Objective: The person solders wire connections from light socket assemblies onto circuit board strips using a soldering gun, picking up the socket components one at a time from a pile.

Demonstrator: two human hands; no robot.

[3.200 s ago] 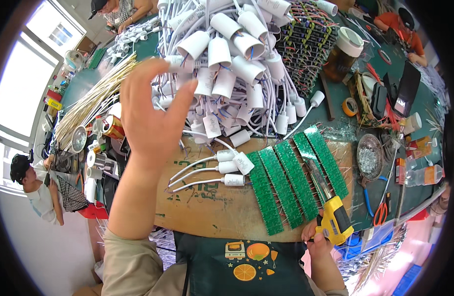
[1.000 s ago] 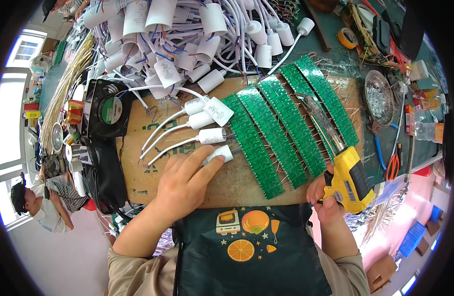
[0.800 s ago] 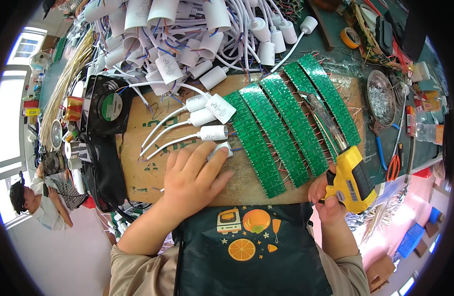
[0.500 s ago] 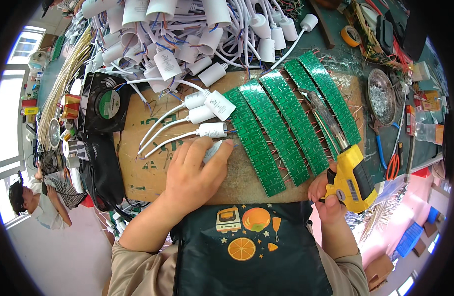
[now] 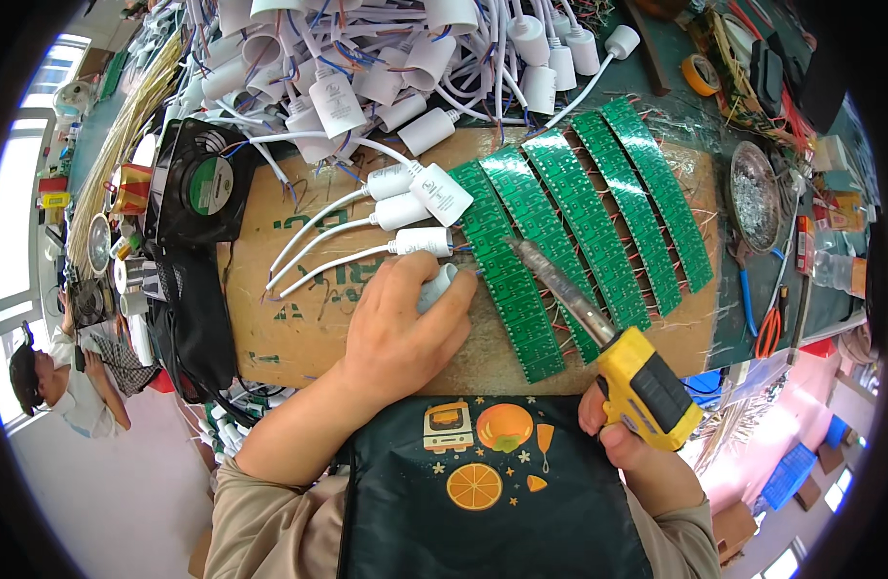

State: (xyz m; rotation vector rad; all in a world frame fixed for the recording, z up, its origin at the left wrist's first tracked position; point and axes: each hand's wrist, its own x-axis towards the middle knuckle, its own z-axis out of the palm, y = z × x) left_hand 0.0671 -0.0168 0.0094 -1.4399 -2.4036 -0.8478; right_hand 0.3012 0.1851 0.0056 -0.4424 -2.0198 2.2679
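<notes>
My left hand (image 5: 401, 323) is closed round a white lamp socket (image 5: 438, 286) beside the left edge of the green circuit board strips (image 5: 510, 280). My right hand (image 5: 613, 434) grips a yellow and black soldering gun (image 5: 647, 388). Its long metal tip points up and left, over the leftmost strips; whether it touches them I cannot tell. Just beyond my left hand lie several white lamp sockets (image 5: 423, 241) with cables trailing left. Thin wires join the strips, which lie side by side on a brown cardboard sheet (image 5: 299, 338).
A heap of lamp sockets (image 5: 338, 101) fills the far side. To the left stands a black fan (image 5: 201, 183). At right are a metal dish (image 5: 756, 198), pliers (image 5: 745, 289), orange-handled scissors (image 5: 770, 328) and a tape roll (image 5: 700, 74). Another person (image 5: 72, 386) sits at far left.
The soldering gun has swung left and nearer, its tip moving from the right-hand strips to the leftmost ones. My left hand has shifted slightly right, with the lamp socket now showing more.
</notes>
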